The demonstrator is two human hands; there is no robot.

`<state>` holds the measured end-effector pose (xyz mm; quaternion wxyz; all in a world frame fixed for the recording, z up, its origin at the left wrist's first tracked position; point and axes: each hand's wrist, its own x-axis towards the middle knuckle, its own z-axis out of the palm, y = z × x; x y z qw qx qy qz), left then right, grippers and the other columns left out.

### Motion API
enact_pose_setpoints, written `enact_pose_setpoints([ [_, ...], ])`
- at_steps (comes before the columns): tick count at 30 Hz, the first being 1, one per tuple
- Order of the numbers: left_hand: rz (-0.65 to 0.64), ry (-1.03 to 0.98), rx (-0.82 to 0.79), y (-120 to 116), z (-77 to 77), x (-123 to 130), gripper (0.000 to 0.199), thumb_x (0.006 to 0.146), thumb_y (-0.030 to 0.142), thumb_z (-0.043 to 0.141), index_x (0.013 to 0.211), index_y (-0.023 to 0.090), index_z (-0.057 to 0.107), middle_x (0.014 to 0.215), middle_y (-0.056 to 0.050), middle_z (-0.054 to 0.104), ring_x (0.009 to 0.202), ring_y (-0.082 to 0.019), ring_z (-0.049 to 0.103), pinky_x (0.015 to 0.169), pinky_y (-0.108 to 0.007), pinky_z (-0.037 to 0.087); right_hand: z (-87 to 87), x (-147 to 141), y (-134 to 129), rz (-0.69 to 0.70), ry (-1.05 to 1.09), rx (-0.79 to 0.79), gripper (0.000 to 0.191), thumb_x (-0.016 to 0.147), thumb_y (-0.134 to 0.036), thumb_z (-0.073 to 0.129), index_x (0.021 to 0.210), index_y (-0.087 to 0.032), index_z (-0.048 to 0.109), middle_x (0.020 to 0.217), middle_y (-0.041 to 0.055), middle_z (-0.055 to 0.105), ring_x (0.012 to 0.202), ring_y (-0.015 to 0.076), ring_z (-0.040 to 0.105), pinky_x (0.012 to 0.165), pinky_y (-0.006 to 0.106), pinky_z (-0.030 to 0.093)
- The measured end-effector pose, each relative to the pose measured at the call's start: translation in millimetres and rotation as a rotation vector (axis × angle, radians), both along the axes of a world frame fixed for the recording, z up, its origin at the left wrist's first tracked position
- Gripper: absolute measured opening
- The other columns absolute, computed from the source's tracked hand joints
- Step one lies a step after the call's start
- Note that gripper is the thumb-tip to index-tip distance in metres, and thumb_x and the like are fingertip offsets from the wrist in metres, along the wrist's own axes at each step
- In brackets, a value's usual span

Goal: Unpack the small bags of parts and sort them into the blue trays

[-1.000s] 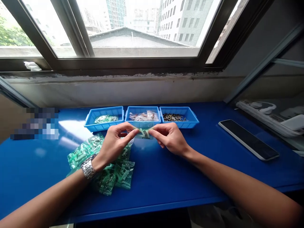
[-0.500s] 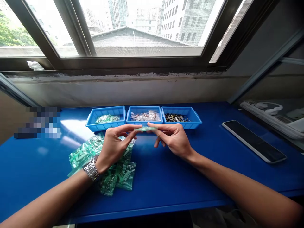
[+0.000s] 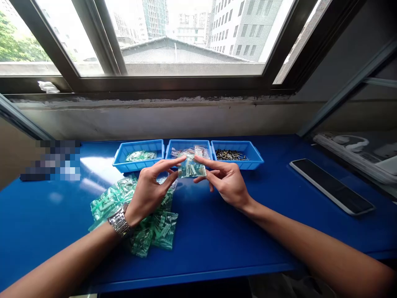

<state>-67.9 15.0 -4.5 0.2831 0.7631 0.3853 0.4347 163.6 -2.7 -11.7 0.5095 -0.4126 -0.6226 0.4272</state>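
Between my two hands a small clear-green plastic packet [image 3: 191,169] is held up, its face turned toward me and pale strip-like pieces showing inside. My left hand [image 3: 155,182], with a metal watch on the wrist, pinches the packet's left edge. At the right edge, my right hand [image 3: 228,180] grips it between thumb and forefinger. Under and beside my left hand lies a pile of similar green packets [image 3: 166,231], partly hidden by the hand and wrist. Just behind the held packet is the middle blue bin [image 3: 173,143], with clear plastic packets of copper-coloured pieces in it.
The left blue bin [image 3: 119,163] contains green-tinted packets. In the right blue bin [image 3: 256,161] lie many thin dark and brassy pieces. A phone [image 3: 331,186] rests on the blue table [image 3: 229,248] at the right. A window [image 3: 173,82] rises behind the bins.
The packet has tilted from nearly edge-on to showing its face. My fingers have shifted slightly with it, still on both edges. The pile and bins stay as they were.
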Motion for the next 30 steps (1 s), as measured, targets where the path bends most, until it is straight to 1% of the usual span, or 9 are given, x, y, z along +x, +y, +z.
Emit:
enact_pose_setpoints([
  [2,0.002,-0.003,-0.008,0.1,0.3,0.0,0.037,0.100,0.025,0.069,0.137,0.027,0.072,0.133,-0.005,0.076,0.111,-0.023,0.074,0.092,-0.035,0.061,-1.5,0.1,0.6,-0.004,0.005,0.001,0.039,0.096,-0.025,0.069,0.134,-0.023,0.075,0.127,0.0139,0.078,0.075,0.0241,0.083,0.040,0.021,0.048],
  [4,0.006,-0.014,-0.021,0.0,1.9,0.6,0.031,0.099,0.026,0.070,0.130,0.025,0.076,0.127,-0.006,0.078,0.109,-0.022,0.074,0.091,-0.033,0.061,-2.2,-0.4,0.6,-0.013,0.008,0.005,0.035,0.095,-0.027,0.073,0.128,-0.022,0.079,0.117,0.0131,0.081,0.072,0.0230,0.082,0.040,0.022,0.048],
  [6,0.003,-0.035,-0.064,-0.4,4.6,2.0,0.019,0.099,0.031,0.071,0.112,0.021,0.082,0.105,-0.006,0.082,0.093,-0.019,0.076,0.082,-0.029,0.060,-1.2,-1.3,-0.4,-0.025,0.008,0.014,0.024,0.093,-0.031,0.077,0.111,-0.018,0.085,0.091,0.0101,0.084,0.061,0.0201,0.078,0.042,0.023,0.051],
  [8,-0.014,-0.063,-0.140,-1.4,7.9,3.5,0.022,0.100,0.034,0.070,0.093,0.017,0.082,0.077,-0.003,0.078,0.069,-0.015,0.072,0.065,-0.023,0.057,1.4,-2.1,-2.1,-0.025,0.006,0.013,0.022,0.093,-0.036,0.078,0.089,-0.015,0.085,0.067,0.0050,0.077,0.049,0.0158,0.071,0.043,0.024,0.053],
  [11,-0.036,-0.094,-0.230,-3.3,11.9,5.5,0.027,0.100,0.035,0.070,0.085,0.015,0.080,0.060,0.001,0.068,0.052,-0.010,0.061,0.051,-0.018,0.048,5.7,-2.7,-4.0,-0.022,-0.007,-0.010,0.031,0.096,-0.038,0.075,0.075,-0.015,0.078,0.056,0.0008,0.069,0.040,0.0108,0.061,0.040,0.022,0.049],
  [18,-0.043,-0.124,-0.262,-5.5,14.0,6.4,0.027,0.098,0.034,0.071,0.083,0.014,0.080,0.057,0.000,0.066,0.050,-0.009,0.058,0.048,-0.016,0.045,6.6,-2.0,-4.0,-0.036,-0.023,-0.030,0.032,0.096,-0.039,0.075,0.074,-0.015,0.076,0.050,-0.0025,0.063,0.037,0.0078,0.053,0.039,0.019,0.043],
  [24,-0.047,-0.168,-0.283,-7.0,12.9,7.1,0.026,0.096,0.037,0.072,0.088,0.013,0.082,0.049,0.003,0.056,0.040,-0.007,0.045,0.037,-0.016,0.035,5.2,-2.0,-5.0,-0.011,0.017,-0.021,0.027,0.096,-0.038,0.075,0.082,-0.016,0.082,0.052,-0.0017,0.066,0.037,0.0088,0.057,0.039,0.020,0.046],
  [28,-0.047,-0.179,-0.281,-6.6,11.2,7.4,0.024,0.097,0.035,0.072,0.091,0.013,0.082,0.048,0.003,0.059,0.038,-0.008,0.049,0.037,-0.016,0.040,2.1,-2.2,-3.3,0.006,0.058,-0.040,0.024,0.096,-0.039,0.076,0.096,-0.017,0.086,0.052,-0.0009,0.068,0.036,0.0104,0.060,0.039,0.020,0.047],
  [30,-0.053,-0.187,-0.268,-6.0,9.7,6.8,0.024,0.098,0.034,0.071,0.093,0.013,0.081,0.052,0.001,0.065,0.040,-0.010,0.057,0.039,-0.018,0.046,0.4,-1.9,-2.2,0.013,0.068,-0.039,0.025,0.095,-0.039,0.077,0.100,-0.017,0.086,0.052,-0.0003,0.069,0.036,0.0115,0.061,0.038,0.021,0.046],
])
